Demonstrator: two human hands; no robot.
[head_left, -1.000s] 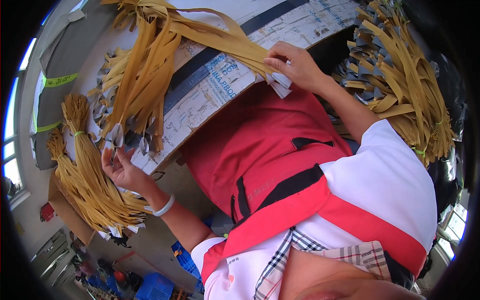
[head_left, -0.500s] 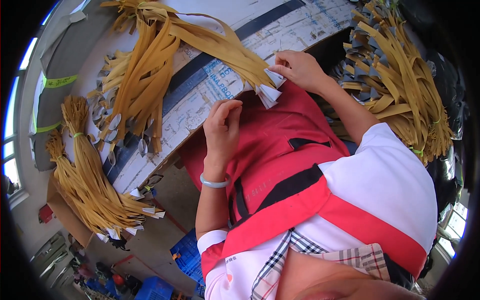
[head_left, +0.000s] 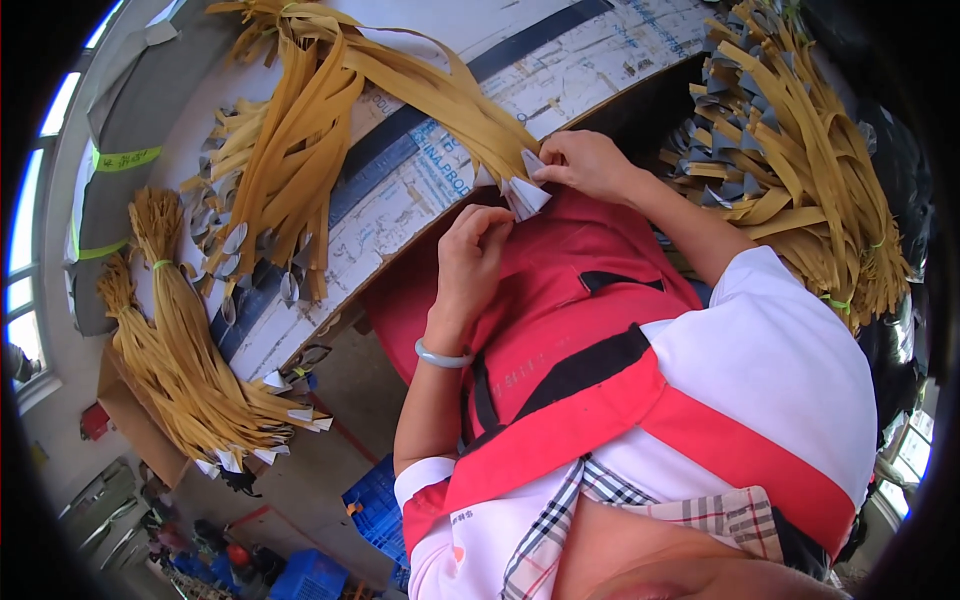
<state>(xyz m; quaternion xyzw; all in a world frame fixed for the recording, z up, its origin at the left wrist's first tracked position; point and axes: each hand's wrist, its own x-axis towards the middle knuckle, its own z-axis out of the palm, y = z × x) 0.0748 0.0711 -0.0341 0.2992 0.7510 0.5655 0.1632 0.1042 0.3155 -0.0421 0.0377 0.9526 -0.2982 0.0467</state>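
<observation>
A bundle of flat tan straps (head_left: 440,85) lies across the table and hangs past its near edge, where the ends carry folded white tips (head_left: 526,196). My right hand (head_left: 592,168) is closed at these ends, thumb and finger pinching a white strap tip (head_left: 533,163). My left hand (head_left: 470,262), with a pale bangle at its wrist, has its fingers pinched together beside the lower white tips. Whatever those fingertips hold, if anything, is too small to make out.
Loose tan straps with grey ends (head_left: 290,150) lie on the white worn table (head_left: 385,225). Tied bundles (head_left: 185,340) overhang its left end. A large grey-ended strap pile (head_left: 790,160) sits at right. Blue crates (head_left: 378,505) stand on the floor.
My left hand has moved right, up to the white tips, still pinched. My right hand has shifted slightly down, and the white tips have swung a little left.
</observation>
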